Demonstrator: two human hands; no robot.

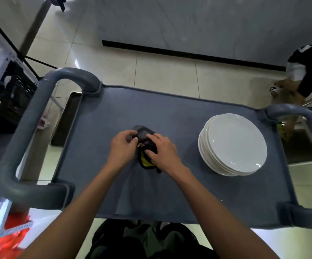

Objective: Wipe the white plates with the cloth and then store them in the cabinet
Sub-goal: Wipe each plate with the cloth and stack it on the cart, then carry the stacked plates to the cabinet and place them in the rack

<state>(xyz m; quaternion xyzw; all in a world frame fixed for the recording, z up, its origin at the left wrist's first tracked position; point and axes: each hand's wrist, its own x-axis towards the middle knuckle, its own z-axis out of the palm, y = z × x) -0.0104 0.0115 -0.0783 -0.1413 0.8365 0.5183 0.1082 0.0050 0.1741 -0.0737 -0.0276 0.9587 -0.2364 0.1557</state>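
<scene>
I judge wiping not begun: my left hand (122, 146) and right hand (161, 149) both grip the dark cloth (145, 136), left of the white plate stack (233, 144) on the cart surface (170, 113). Next: lift 1 plate.

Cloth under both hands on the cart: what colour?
Crumpled cloth is dark grey-black with a yellow patch near the right hand; head view.

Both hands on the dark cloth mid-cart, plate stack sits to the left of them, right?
Not quite. The head view shows the left hand and right hand on the dark cloth mid-cart, but the plate stack sits to their right, not left.
</scene>
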